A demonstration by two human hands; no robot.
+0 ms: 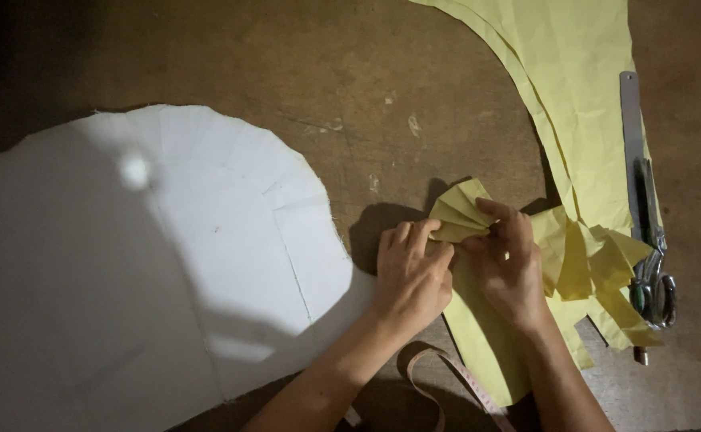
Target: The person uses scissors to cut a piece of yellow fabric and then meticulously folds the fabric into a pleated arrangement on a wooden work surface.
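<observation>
Mid-pleat on the yellow cloth [490, 336]: both hands work a small fan of folds [458, 214] at the near end of the strip, centre-right of the desk [414, 80]. Left hand [410, 276] lies knuckles up, fingers curled down and pressed onto the lower edge of the fan, pinning it flat. Right hand [506, 264] pinches the top fold between thumb and forefinger, the other fingers tucked on the cloth below. Hands touch each other over the fan. More pleats [598, 268] already sit creased just right of the right hand, so my read is the step in hand is adding or tightening one more fold in a run, roughly partway along the strip. Next move, as I judge it: left hand must keep pressure or the stack springs open; right has to lay the new fold to the same depth as its neighbours and crease it. Rest of the yellow piece curves away to the top right. Scissors [653, 280] and a metal ruler [630, 144] lie along its right edge, apart from the hands. White cut panel [166, 256] sits to the left, its edge under the left wrist. Tape measure [446, 380] loops between the forearms.
</observation>
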